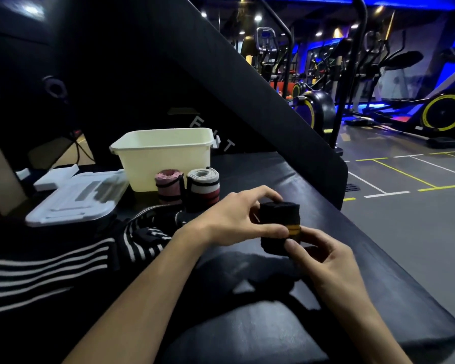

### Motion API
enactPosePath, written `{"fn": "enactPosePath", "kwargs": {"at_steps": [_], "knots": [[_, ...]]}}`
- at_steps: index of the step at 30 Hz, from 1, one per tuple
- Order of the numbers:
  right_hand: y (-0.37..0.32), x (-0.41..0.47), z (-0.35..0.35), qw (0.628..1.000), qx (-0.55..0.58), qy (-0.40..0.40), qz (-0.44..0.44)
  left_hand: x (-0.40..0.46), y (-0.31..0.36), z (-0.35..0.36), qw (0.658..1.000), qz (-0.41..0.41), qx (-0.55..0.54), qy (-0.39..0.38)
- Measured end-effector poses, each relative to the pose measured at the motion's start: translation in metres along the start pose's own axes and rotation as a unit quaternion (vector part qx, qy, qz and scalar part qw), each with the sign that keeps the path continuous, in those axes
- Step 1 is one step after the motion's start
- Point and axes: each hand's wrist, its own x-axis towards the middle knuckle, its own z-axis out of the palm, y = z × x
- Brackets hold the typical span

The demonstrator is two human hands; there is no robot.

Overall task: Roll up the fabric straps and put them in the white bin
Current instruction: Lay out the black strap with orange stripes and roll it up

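Observation:
A rolled black strap with a yellow band (280, 225) stands upright above the black padded bench (365, 271). My left hand (237, 219) grips it from the left with fingers over its top and thumb at the band. My right hand (323, 258) pinches its lower right side. The white bin (166, 156) stands at the far end of the bench. In front of it stand a pink rolled strap (168, 186) and a white rolled strap with red and black bands (202, 189). Loose black straps with white stripes (142, 237) lie at the left.
A clear plastic lid (76, 198) lies left of the bin, with a white box (55, 177) behind it. The slanted black backrest (221, 74) rises behind the bench. Exercise bikes (444, 111) stand on the gym floor at the right.

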Motion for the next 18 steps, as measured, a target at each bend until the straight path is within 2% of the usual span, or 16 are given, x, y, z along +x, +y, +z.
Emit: {"fn": "enactPosePath", "kwargs": {"at_steps": [1,3,6,8,10,14,18], "knots": [[0.000,0.000,0.001,1.000,-0.003,0.004,-0.007,-0.003,0.002,-0.006,1.000,-0.006,0.002,-0.009],[0.000,-0.002,0.005,1.000,-0.002,0.004,-0.016,-0.012,0.005,-0.019,1.000,0.003,-0.002,0.026],[0.001,-0.005,0.017,1.000,-0.024,-0.009,-0.017,-0.031,0.002,-0.054,0.987,-0.028,0.000,0.161],[0.000,-0.009,0.027,0.997,-0.050,-0.038,-0.035,-0.047,-0.011,-0.085,0.963,-0.087,0.032,0.254],[-0.005,-0.015,0.037,0.995,-0.057,-0.069,-0.054,-0.064,-0.030,-0.113,0.934,-0.158,0.078,0.310],[-0.012,-0.024,0.053,0.984,-0.095,-0.115,-0.100,-0.088,-0.071,-0.149,0.886,-0.303,0.124,0.328],[-0.011,-0.025,0.059,0.979,-0.113,-0.129,-0.108,-0.081,-0.108,-0.161,0.859,-0.389,0.078,0.325]]}}
